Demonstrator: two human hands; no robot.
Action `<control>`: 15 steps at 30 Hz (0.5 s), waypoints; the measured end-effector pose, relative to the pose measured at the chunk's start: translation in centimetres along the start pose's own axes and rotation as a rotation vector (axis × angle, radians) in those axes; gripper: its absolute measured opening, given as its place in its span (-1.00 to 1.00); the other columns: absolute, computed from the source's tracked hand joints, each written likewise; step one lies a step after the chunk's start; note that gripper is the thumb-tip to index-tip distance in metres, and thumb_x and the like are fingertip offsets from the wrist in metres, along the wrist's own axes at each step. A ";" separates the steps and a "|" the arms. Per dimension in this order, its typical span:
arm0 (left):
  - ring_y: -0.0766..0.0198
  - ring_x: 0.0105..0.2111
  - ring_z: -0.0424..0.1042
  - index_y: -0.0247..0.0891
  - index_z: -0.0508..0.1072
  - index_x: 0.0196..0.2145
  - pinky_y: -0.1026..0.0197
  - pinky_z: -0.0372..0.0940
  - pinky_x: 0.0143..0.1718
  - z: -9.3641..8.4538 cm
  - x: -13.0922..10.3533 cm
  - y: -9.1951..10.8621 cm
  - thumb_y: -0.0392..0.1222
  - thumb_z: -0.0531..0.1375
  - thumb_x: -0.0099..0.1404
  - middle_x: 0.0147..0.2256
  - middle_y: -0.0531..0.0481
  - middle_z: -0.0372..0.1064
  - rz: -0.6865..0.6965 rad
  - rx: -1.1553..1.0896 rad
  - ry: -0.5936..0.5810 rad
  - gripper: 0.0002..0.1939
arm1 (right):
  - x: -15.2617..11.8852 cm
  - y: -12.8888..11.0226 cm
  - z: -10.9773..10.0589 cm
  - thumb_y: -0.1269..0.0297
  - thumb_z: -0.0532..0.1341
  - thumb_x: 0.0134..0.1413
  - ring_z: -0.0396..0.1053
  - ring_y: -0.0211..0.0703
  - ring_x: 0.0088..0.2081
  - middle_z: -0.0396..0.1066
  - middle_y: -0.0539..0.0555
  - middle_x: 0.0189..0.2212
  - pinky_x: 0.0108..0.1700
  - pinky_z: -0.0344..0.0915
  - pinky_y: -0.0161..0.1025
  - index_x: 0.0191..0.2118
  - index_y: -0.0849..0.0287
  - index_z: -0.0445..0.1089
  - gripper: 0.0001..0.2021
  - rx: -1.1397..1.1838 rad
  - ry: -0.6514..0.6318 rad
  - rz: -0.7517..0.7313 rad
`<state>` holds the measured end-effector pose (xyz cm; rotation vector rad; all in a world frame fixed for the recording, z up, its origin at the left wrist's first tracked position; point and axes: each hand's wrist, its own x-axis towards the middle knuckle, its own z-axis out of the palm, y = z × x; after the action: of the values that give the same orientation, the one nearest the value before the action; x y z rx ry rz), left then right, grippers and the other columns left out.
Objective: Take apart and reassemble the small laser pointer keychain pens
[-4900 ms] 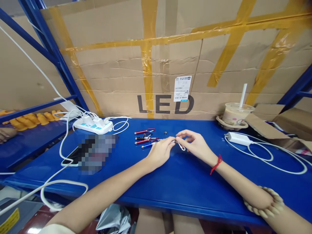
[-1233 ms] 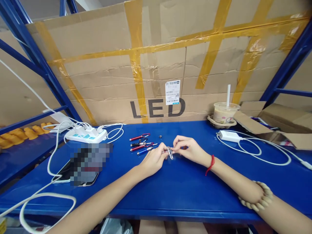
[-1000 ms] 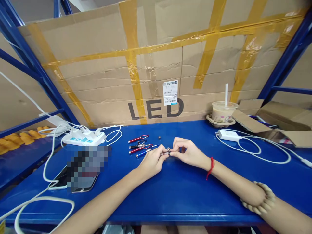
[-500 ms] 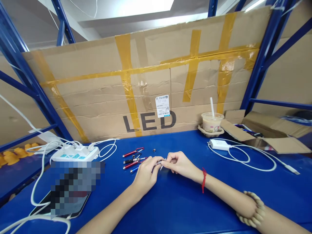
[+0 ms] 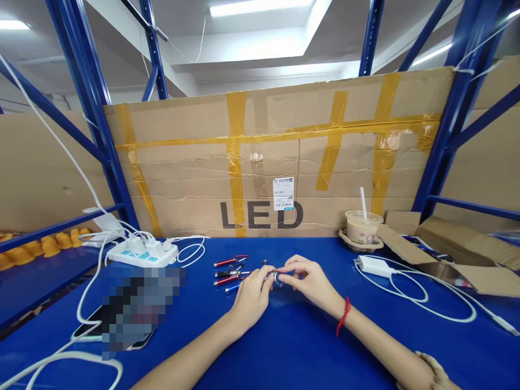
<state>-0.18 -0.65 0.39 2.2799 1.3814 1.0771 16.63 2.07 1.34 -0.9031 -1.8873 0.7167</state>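
My left hand (image 5: 252,295) is closed around a small silvery tube (image 5: 271,274), mostly hidden by the fingers. At the tube's right end, the thumb and forefinger of my right hand (image 5: 306,279) pinch a small shiny part that I cannot make out clearly. Just left of my left hand lie several slim metal penlights with clips: a red penlight (image 5: 224,263) at the back, a black penlight (image 5: 223,274), another red penlight (image 5: 226,280) and a blue penlight (image 5: 232,289) partly behind my hand. Beyond my fingertips sits a tiny dark metal piece (image 5: 264,262).
On the left are a white power strip (image 5: 140,259) with cables and a partly blurred tablet (image 5: 87,325). To the right, a drink cup (image 5: 363,226) stands in a carton holder near a white charger (image 5: 374,266) and an open cardboard box (image 5: 483,275). A cardboard wall (image 5: 195,179) closes the back.
The camera view has tilted up, so everything sits lower in the picture. My right fingers have spread a little at the tube's end; my left hand keeps its hold.
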 end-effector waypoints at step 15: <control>0.26 -0.15 0.35 -0.18 0.30 -0.15 0.22 0.23 -0.11 -0.2 -0.2 0.2 -0.19 -0.13 0.32 -0.13 -0.02 0.36 0.140 0.095 -0.021 -0.73 | 0.3 -0.2 -0.8 0.13 0.33 -0.26 0.27 -0.39 -0.62 0.31 0.01 -0.45 -0.54 0.26 -0.35 -0.50 0.22 0.45 -0.77 0.127 -0.043 0.004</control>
<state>-0.24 -0.97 0.57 2.4808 1.3077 1.0460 17.16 2.28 1.96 -0.8167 -1.8554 0.8543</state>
